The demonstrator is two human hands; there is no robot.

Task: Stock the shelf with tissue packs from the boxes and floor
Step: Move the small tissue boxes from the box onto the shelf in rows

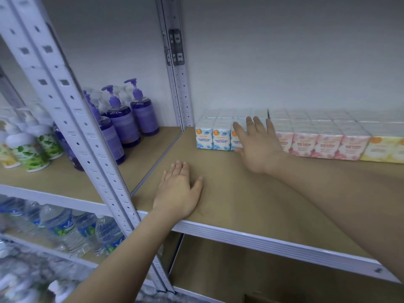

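Bare brown shelf [240, 193] lies under my flat left hand [178, 190]; my right hand [256, 145], fingers [251, 123] spread, presses the blue tissue packs [213, 138]. I should push evenly, square to the wall.

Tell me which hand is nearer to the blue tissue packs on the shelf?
The right hand. Its straight fingers lie against the blue tissue packs, covering their right end. The left hand rests flat on the shelf board near its front edge, apart from the packs.
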